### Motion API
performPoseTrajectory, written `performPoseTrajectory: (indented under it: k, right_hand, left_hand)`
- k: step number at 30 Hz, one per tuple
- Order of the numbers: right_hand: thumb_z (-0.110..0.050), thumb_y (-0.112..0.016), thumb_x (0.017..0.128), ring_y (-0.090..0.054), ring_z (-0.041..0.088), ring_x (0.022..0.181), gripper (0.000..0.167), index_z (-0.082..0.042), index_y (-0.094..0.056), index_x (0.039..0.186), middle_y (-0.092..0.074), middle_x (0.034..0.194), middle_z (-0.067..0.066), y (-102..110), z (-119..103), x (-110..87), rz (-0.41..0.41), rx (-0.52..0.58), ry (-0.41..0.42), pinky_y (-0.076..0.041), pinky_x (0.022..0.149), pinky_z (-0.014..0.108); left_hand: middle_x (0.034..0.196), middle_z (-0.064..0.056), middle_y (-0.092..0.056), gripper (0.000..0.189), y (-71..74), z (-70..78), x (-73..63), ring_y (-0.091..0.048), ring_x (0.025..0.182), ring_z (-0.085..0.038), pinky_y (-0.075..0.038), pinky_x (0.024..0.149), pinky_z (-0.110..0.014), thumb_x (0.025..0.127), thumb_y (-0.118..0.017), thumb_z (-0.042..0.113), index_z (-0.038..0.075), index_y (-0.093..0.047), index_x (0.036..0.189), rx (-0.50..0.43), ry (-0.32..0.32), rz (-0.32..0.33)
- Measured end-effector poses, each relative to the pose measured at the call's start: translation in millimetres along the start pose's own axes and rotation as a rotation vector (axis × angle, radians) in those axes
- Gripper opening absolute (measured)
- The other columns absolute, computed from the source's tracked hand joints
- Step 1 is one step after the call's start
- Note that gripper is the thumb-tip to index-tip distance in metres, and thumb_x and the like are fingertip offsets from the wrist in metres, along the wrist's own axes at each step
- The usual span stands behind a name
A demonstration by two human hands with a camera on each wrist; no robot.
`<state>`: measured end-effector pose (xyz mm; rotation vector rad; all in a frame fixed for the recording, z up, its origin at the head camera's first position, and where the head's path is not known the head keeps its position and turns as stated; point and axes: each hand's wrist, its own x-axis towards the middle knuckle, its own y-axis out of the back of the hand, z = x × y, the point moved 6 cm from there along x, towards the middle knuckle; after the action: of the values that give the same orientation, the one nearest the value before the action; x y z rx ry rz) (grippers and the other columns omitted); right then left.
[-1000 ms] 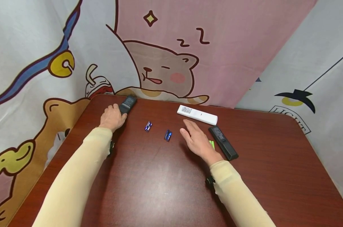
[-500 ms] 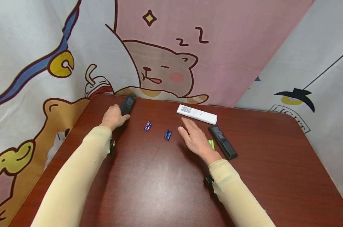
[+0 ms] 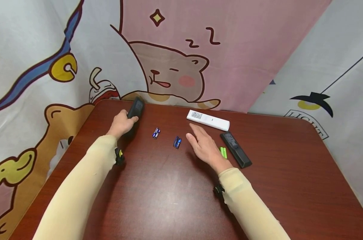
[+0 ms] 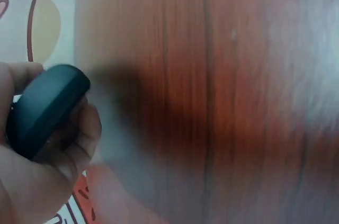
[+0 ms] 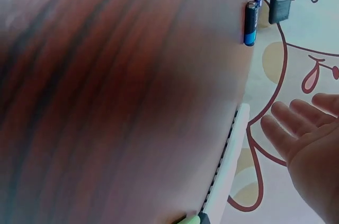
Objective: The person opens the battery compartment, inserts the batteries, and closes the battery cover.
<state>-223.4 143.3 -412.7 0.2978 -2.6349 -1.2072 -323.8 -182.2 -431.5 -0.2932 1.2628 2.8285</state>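
Note:
At the far left of the table, my left hand [image 3: 122,124] grips a black remote control [image 3: 136,108] between thumb and fingers. In the left wrist view the rounded end of that remote [image 4: 50,107] sticks out of the curled fingers, above the table. My right hand [image 3: 206,146] hovers over the middle of the table with fingers extended, holding nothing. Near it lie a white remote control [image 3: 208,120], a second black remote control [image 3: 236,150] and green batteries [image 3: 223,152]. Two pairs of blue batteries, a left pair [image 3: 156,133] and a right pair [image 3: 177,142], lie between my hands.
The reddish-brown wooden table [image 3: 175,200] has rounded far corners. A printed cloth curtain [image 3: 244,50] hangs right behind its back edge and along its left side.
My left hand has taken hold of the far-left black remote, which is now tilted and raised. The right hand has shifted slightly left, showing more of the green batteries.

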Motion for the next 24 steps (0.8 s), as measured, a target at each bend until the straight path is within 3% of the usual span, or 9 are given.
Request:
performPoseTrajectory:
  k: [4, 9, 19, 24]
  right_hand:
    - [-0.040, -0.043, 0.111, -0.039, 0.033, 0.149, 0.058, -0.009, -0.039, 0.159, -0.040, 0.161, 0.018, -1.8, -2.2, 1.3, -0.001, 0.017, 0.005, -0.033, 0.119, 0.055]
    - [-0.041, -0.043, 0.111, -0.038, 0.032, 0.149, 0.057, -0.009, -0.039, 0.159, -0.040, 0.161, 0.017, -3.9, -5.1, 2.1, -0.001, 0.026, 0.010, -0.033, 0.120, 0.054]
    - [-0.040, -0.044, 0.111, -0.039, 0.031, 0.149, 0.057, -0.009, -0.040, 0.158, -0.041, 0.161, 0.017, -6.5, -8.0, 3.0, 0.010, 0.031, 0.033, -0.033, 0.120, 0.052]
    - [-0.040, -0.043, 0.111, -0.039, 0.029, 0.149, 0.055, -0.010, -0.042, 0.157, -0.042, 0.161, 0.014, -8.5, -12.4, 3.6, 0.008, 0.030, 0.048, -0.033, 0.120, 0.050]
  left_hand:
    - [0.120, -0.026, -0.057, 0.039, -4.8, 5.3, -5.4, -0.065, 0.098, -0.033, -0.051, 0.089, -0.042, 0.104, -0.055, 0.031, -0.003, -0.044, 0.121, -0.201, 0.002, -0.012]
    - [0.111, -0.026, -0.062, 0.027, -13.0, 15.5, -11.3, -0.073, 0.075, -0.023, -0.060, 0.069, -0.031, 0.105, -0.054, 0.024, 0.004, -0.040, 0.116, -0.482, 0.017, -0.056]
    - [0.113, -0.022, -0.060, 0.026, -26.1, 26.4, -21.3, -0.070, 0.072, -0.019, -0.060, 0.065, -0.030, 0.106, -0.052, 0.028, 0.007, -0.039, 0.115, -0.681, 0.021, -0.080]
    - [0.108, -0.018, -0.056, 0.029, -32.1, 30.7, -28.1, -0.068, 0.071, -0.018, -0.059, 0.064, -0.029, 0.109, -0.043, 0.037, 0.009, -0.039, 0.116, -0.757, 0.014, -0.095]
